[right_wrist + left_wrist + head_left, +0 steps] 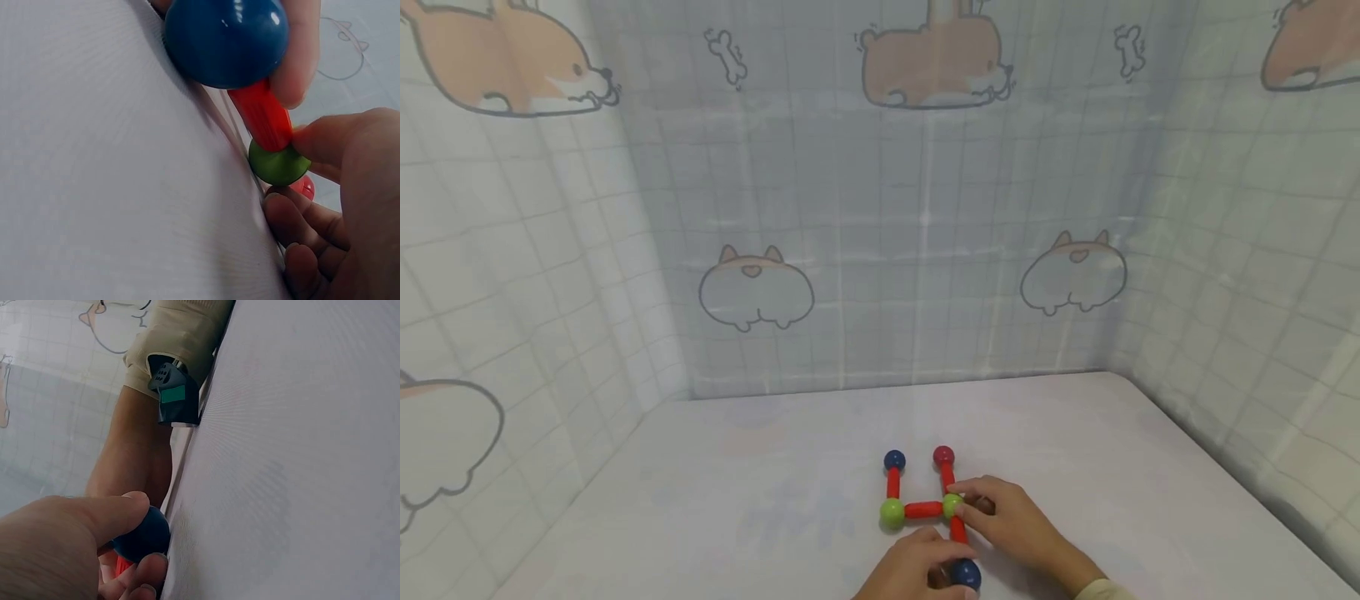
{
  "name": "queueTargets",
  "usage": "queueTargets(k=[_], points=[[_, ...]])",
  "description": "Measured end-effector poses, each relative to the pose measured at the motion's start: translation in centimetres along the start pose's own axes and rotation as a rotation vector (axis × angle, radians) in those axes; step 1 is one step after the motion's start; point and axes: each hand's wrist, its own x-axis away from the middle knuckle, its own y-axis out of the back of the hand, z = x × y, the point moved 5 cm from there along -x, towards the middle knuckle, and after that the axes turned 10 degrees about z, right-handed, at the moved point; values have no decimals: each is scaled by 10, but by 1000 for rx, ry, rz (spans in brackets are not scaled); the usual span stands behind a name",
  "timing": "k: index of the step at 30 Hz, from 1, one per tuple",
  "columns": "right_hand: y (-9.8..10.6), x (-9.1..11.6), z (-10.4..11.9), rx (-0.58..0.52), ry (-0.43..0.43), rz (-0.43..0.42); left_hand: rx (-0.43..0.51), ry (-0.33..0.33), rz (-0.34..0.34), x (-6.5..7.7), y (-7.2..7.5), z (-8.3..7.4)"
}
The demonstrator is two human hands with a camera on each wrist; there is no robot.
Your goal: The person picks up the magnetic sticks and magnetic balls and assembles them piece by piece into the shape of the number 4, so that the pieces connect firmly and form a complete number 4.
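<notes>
A ball-and-rod building toy lies flat on the table in the head view. Its red rod [923, 509] joins a left green ball [892, 513] to a right green ball [952, 505]. From the left one a rod reaches back to a blue ball [894, 461]; from the right one another reaches a red ball [943, 456]. A near rod [261, 117] links the right green ball to a nearer blue ball [966, 573]. My left hand [916, 567] pinches that nearer blue ball between thumb and fingers. With thumb and fingertips my right hand [1011, 523] holds the right green ball.
The table [722, 492] is covered in pale cloth. A curtain [880, 183] with printed dogs and a grid pattern rises behind it and along both sides. In the left wrist view, a dark device [178, 397] sits at the right sleeve [181, 337].
</notes>
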Motion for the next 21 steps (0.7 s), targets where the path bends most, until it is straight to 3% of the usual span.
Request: queueTargets(k=[9,15,18,21], points=[[5,5,-3,38,20,-19,20,-41,24,-6,-3,1],[2,6,-6,34,15,-34,142,-70,47,-2,1,7],[0,6,-8,32,15,-36,174,-45,7,3,9,11],[1,4,-8,16,-5,-61,153,-21,-77,8,24,14]])
